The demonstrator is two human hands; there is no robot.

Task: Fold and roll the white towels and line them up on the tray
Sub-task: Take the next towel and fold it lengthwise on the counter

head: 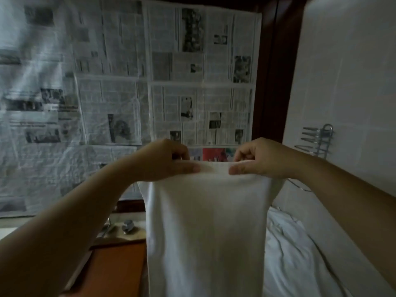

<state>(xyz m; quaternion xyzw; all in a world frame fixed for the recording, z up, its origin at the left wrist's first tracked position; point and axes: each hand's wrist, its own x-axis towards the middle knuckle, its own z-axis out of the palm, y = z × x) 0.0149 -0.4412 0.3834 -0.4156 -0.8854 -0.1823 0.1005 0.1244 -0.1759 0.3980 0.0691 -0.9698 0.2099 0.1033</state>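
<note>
A white towel (205, 228) hangs in the air in front of me, folded lengthwise into a long strip that runs past the bottom of the frame. My left hand (165, 159) pinches its top edge on the left, thumb along the hem. My right hand (259, 157) pinches the same edge on the right. The two thumbs nearly meet at the middle of the hem. A brown wooden tray (113, 266) lies below at the lower left, partly hidden by my left forearm and the towel.
More crumpled white towels (295, 254) are heaped at the lower right. Newspaper sheets (171, 71) cover the window ahead. A chrome wire rack (317, 140) juts from the tiled wall on the right. A chrome tap (127, 226) sits behind the tray.
</note>
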